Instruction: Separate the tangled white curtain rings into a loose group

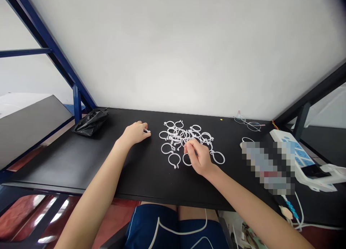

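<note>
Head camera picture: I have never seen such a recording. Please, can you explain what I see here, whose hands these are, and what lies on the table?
There is no machine here. A person wears one camera on the head, so you look forward and down at that person's own two bare hands. They sit at a black table. In its middle lies a heap of white rings. The right hand rests on the near edge of the heap, and its fingertips pinch one ring. The left hand lies on the table beside the heap, loosely curled. A small white piece shows at its fingertips, too small to name. Further off are a black bag on the left, and glasses and a white power strip on the right. One patch on the right is blurred out.
</note>
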Demonstrator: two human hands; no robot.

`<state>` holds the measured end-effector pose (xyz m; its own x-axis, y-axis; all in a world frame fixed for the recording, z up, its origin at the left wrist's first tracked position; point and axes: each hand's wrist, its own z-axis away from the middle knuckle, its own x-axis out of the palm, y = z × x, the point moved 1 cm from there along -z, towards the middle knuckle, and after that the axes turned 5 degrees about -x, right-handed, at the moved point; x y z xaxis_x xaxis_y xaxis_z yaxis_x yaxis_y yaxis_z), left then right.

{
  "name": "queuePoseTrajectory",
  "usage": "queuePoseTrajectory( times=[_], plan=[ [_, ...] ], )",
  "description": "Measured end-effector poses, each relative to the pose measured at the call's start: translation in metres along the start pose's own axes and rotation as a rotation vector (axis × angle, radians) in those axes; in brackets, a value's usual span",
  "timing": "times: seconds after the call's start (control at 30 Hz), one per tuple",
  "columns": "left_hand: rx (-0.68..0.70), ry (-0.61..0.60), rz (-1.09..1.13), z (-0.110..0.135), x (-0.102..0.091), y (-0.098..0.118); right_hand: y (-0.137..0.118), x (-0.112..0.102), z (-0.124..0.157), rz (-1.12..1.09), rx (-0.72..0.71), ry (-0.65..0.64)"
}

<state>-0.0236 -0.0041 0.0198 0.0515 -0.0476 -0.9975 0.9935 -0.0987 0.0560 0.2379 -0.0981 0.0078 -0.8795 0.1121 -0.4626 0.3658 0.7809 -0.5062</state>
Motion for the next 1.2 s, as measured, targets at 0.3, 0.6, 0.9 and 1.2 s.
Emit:
queuePoseTrajectory(
  times=[0.3, 0.6, 0.9, 1.2],
  plan=[
    [0.035, 0.003, 0.010, -0.004, 0.003, -0.011, 0.000, 0.000, 0.000, 0.000, 0.003, -0.007],
    [0.001, 0.049, 0.011, -0.001, -0.001, -0.009, 0.003, 0.000, 0.002, -0.002, 0.007, -0.005],
    [0.007, 0.043, 0.002, -0.001, 0.000, -0.011, 0.004, 0.001, 0.004, -0.001, 0.009, -0.006],
    [-0.003, 0.055, -0.055, 0.002, 0.000, -0.003, 0.004, 0.002, 0.003, 0.007, 0.013, -0.009]
  ],
)
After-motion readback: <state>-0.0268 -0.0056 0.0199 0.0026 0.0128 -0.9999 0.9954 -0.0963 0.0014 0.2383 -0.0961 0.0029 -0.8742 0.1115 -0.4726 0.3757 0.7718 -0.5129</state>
